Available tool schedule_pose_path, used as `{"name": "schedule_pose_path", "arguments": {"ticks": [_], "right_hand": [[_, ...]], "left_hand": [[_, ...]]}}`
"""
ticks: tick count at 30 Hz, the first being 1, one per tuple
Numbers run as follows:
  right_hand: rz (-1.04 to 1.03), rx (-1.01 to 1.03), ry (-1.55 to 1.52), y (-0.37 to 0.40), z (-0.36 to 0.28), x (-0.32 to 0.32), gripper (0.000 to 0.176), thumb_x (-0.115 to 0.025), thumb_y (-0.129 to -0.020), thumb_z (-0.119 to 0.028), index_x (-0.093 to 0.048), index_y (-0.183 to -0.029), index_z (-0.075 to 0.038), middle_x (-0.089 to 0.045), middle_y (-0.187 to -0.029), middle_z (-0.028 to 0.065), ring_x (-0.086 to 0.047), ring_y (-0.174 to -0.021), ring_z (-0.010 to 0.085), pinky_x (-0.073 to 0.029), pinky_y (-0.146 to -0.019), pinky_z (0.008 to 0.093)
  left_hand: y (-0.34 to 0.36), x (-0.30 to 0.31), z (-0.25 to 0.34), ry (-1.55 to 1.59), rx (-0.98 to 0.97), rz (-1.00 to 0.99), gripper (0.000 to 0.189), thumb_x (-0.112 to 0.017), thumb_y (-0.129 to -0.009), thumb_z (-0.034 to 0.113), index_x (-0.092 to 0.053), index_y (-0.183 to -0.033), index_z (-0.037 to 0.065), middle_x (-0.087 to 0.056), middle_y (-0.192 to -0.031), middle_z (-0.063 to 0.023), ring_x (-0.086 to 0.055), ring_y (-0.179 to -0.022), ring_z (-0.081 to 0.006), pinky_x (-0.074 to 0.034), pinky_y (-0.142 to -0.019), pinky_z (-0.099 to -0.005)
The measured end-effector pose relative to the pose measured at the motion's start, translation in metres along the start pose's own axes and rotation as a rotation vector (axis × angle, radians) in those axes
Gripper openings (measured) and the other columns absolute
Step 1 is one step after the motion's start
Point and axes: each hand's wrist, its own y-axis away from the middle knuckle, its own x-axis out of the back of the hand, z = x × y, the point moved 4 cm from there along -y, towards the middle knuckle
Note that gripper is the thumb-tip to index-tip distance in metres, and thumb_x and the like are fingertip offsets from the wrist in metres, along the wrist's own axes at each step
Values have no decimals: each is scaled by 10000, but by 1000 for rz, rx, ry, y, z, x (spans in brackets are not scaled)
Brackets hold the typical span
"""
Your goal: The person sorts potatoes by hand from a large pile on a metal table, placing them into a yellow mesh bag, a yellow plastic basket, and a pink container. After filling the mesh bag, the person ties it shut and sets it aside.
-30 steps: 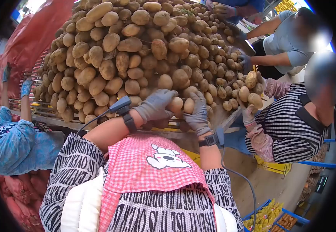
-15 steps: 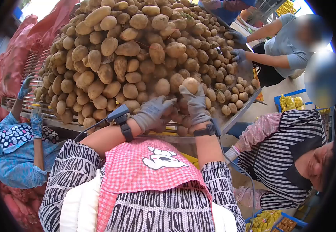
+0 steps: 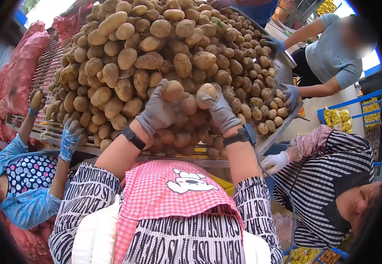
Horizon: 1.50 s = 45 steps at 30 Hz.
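Observation:
A large heap of dirty potatoes (image 3: 112, 72) covers the slatted metal table in front of me. My left hand (image 3: 156, 111), in a grey glove, is closed around a brown potato (image 3: 173, 90) near the middle of the heap. Just to its right, my right hand (image 3: 222, 111), gloved the same way, grips a paler potato (image 3: 207, 91) between thumb and fingers. Both held potatoes are at about the same height, a short distance apart. More potatoes lie beneath and between my wrists, some blurred.
A co-worker in blue sleeves (image 3: 32, 198) handles potatoes at the left. Another person in light blue (image 3: 331, 57) works across the right edge. A person in stripes (image 3: 331, 171) stands close on my right. Red mesh sacks (image 3: 24, 70) are stacked at the left; yellow bags (image 3: 337, 118) stand right.
My left hand has moved up and forward and now holds a potato. My right hand keeps its potato, shifted slightly left. The left co-worker's hands now hold potatoes.

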Motion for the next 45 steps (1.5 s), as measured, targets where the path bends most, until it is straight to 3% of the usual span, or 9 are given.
{"name": "schedule_pose_path", "arguments": {"ticks": [4, 9, 12, 13, 20, 21, 26, 28, 45], "right_hand": [[-146, -7, -480, 7, 16, 7, 680, -714, -823, -572, -575, -1299, -106, -641, -1141, 52, -605, -1042, 154, -523, -901, 323], [-442, 159, -1536, 79, 20, 7, 911, -633, -769, -745, -505, -1383, -84, -512, -1439, 151, -504, -1300, 394, -413, -1065, 630], [153, 206, -1162, 146, 41, 18, 869, -576, -795, -726, -524, -1379, -84, -449, -1494, 185, -412, -1382, 436, -321, -1060, 761], [-261, 297, -1587, 165, 58, 19, 908, -588, -765, -732, -508, -1405, -92, -370, -1552, 199, -361, -1402, 487, -283, -1087, 757], [649, 251, -1611, 362, 180, 10, 751, -588, -823, -721, -610, -1254, -106, -556, -1363, 151, -525, -1275, 403, -476, -1003, 637], [677, 265, -1619, 382, 194, 8, 751, -588, -823, -721, -610, -1254, -106, -556, -1363, 151, -525, -1275, 403, -476, -1003, 637], [1161, -295, -945, 455, 267, -7, 433, -519, -1005, -435, -582, -1300, -125, -593, -1302, 116, -616, -1144, 245, -536, -931, 386], [1252, -302, -931, 454, 271, -14, 337, -476, -1049, -292, -562, -1315, -105, -619, -1248, 106, -632, -1081, 192, -529, -876, 328], [467, -57, -93, 226, 156, 11, 268, -591, -997, -157, -605, -1212, 2, -637, -1142, 64, -600, -1067, 144, -497, -937, 285]], "left_hand": [[-29, 2, -1, -9, -144, -71, 605, -557, -919, 647, -607, -1213, 121, -593, -1290, -133, -508, -1260, -345, -394, -1058, -626], [11, -40, -27, 60, 60, -308, 786, -481, -880, 748, -538, -1389, 152, -523, -1428, -136, -437, -1366, -348, -305, -1113, -668], [24, -64, -64, 91, 218, -557, 791, -494, -872, 744, -516, -1406, 161, -519, -1427, -109, -446, -1362, -309, -290, -1118, -671], [19, -53, -79, 176, 204, -592, 742, -509, -876, 722, -512, -1408, 204, -535, -1406, -53, -471, -1343, -242, -288, -1139, -635], [42, -66, -205, -276, 822, -471, 537, -609, -883, 622, -612, -1041, 109, -570, -1004, -97, -521, -918, -204, -441, -846, -384], [38, -53, -223, -173, 969, -467, 714, -630, -897, 555, -516, -1365, 28, -563, -1301, -142, -533, -1220, -299, -363, -1123, -513], [35, -42, -324, -201, 1139, -919, 570, -678, -906, 395, -541, -1326, 35, -580, -1164, -84, -552, -1047, -221, -443, -980, -379], [30, -22, -331, -1310, 918, -613, 470, -689, -913, 326, -570, -1275, 50, -593, -1153, -48, -545, -1044, -136, -449, -932, -315], [97, 75, -119, -1227, 59, 51, 220, -550, -1032, 167, -629, -1201, 50, -635, -1129, -21, -577, -1051, -108, -465, -951, -263]]}}
